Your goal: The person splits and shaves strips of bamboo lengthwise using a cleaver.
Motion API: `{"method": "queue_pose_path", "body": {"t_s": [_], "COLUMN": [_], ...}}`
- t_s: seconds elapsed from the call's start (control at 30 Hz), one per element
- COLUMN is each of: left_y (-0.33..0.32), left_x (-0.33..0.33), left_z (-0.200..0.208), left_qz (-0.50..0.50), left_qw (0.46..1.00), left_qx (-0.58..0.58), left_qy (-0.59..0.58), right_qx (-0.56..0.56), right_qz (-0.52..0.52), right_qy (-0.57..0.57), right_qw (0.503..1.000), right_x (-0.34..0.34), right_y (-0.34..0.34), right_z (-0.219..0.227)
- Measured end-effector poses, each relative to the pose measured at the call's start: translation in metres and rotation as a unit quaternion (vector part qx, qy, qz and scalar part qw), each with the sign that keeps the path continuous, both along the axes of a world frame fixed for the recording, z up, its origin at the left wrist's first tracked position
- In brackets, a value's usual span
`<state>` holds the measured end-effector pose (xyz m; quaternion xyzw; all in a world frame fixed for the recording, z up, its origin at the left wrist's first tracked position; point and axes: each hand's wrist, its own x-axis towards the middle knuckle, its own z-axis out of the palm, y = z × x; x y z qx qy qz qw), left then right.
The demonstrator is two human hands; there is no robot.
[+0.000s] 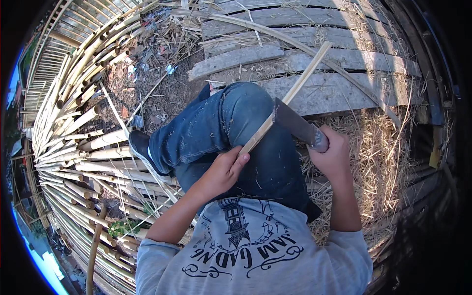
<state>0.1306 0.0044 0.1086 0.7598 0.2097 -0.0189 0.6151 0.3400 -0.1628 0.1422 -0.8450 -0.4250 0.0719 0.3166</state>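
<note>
My left hand (223, 169) is closed around the near end of a split bamboo strip (307, 73). The strip slants up and away to the right, across my knee in blue jeans. In my right hand (332, 155) is the handle of a machete (295, 122) with a broad dark blade. Its blade points up and left, and its far end meets the strip just above my knee. Where the blade and strip meet, I cannot tell whether the edge has cut in.
Many cut bamboo poles (93, 162) lie fanned out on the left. Ahead is a platform of grey wooden planks (344, 88) with a long bamboo strip (275, 34) lying across it. Dry shavings (378, 162) cover the ground at right. A loose board (236, 61) rests on the planks' edge.
</note>
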Motion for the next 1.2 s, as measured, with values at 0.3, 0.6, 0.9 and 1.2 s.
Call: {"method": "queue_pose_path", "body": {"t_s": [0.3, 0.6, 0.9, 1.2], "left_y": [-0.015, -0.02, -0.017, -0.029], "left_x": [0.016, 0.012, -0.067, -0.082], "left_z": [0.001, 0.005, 0.01, 0.02], "left_qz": [0.092, 0.071, 0.059, 0.159], "left_qw": [0.991, 0.972, 0.991, 0.948], "left_qx": [0.057, 0.193, -0.018, -0.234], "left_qy": [0.072, 0.118, 0.122, 0.146], "right_qx": [-0.089, -0.099, -0.114, -0.065], "right_qz": [0.051, 0.036, -0.001, 0.003], "right_qy": [-0.019, -0.071, -0.043, -0.05], "right_qw": [0.995, 0.992, 0.993, 0.997], "right_x": [-0.014, -0.002, -0.008, -0.013], "right_y": [0.027, 0.037, 0.036, 0.033], "right_z": [-0.04, -0.052, -0.051, -0.049]}}
